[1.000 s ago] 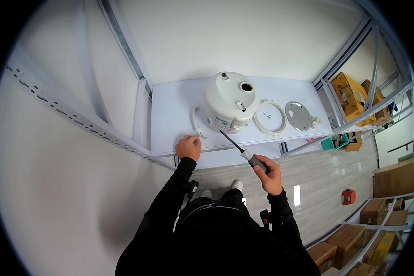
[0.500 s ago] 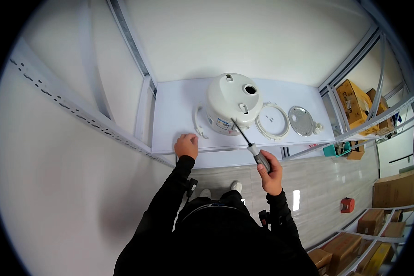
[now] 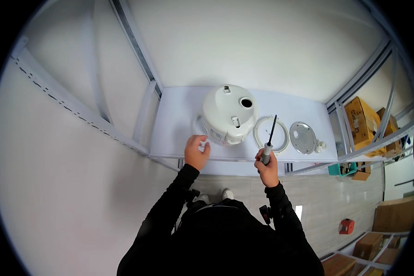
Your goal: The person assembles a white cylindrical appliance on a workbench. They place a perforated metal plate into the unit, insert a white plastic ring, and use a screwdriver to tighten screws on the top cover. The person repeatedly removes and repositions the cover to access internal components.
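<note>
A round white appliance body [image 3: 225, 108] sits upside down or on its side, I cannot tell which, on the white shelf, with slots and a dark round hole on top. My right hand [image 3: 269, 170] grips a screwdriver [image 3: 267, 151] by its grey handle, the dark shaft pointing away from me over a white ring [image 3: 284, 146]. Just left of the body's label, my left hand [image 3: 197, 152] is held with thumb and fingers apart, nothing visible in it. Close by its fingertips lies a curved white handle [image 3: 196, 124], partly hidden behind hand and body.
Right of the ring lie a round metal plate [image 3: 302, 138] and small white parts [image 3: 320, 146]. Grey metal posts [image 3: 140, 110] frame the shelf [image 3: 175, 138]. Cartons [image 3: 361, 124] and a teal bin [image 3: 342, 169] stand at right. A red stool [image 3: 346, 226] is on the floor.
My right hand has swung the screwdriver away from the body, its tip now over the ring. My left hand has moved right toward the body and its fingers have spread.
</note>
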A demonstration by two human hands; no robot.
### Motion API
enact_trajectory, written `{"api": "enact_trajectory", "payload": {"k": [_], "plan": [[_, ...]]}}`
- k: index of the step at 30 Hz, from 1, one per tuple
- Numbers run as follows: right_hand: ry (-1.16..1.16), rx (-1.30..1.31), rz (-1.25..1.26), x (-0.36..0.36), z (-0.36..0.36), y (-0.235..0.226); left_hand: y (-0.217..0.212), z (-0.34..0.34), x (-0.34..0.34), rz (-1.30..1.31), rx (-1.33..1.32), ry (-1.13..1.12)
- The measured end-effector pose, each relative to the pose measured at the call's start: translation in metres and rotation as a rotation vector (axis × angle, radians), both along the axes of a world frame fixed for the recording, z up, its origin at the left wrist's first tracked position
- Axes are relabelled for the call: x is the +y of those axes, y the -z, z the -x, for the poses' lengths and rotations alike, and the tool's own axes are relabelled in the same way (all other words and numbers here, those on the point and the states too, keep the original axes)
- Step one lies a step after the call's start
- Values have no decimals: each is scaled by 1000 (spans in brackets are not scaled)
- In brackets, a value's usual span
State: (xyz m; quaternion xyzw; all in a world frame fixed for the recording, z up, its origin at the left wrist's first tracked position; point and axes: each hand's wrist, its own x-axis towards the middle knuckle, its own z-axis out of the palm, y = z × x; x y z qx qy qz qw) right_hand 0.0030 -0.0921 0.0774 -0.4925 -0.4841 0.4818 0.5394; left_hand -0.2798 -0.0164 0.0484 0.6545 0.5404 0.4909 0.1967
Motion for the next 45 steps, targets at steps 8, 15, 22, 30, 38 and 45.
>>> {"api": "enact_trajectory", "payload": {"k": [8, 15, 22, 30, 38, 45], "plan": [[-126, -19, -226, 56, 12, 10, -29, -54, -14, -37, -98, 53], [-202, 112, -113, 66, 9, 17, -17, -82, -19, 129, -438, -34], [-188, -36, -163, 77, 6, 21, -6, -89, -12, 204, -551, -67], [-124, 51, -77, 78, 22, 15, -9, -82, -13, 364, -777, 35], [-146, 92, -95, 80, 23, 18, -5, -78, -9, 329, -727, 82], [-173, 141, -98, 71, 18, 18, -9, -75, -14, 298, -645, 148]]}}
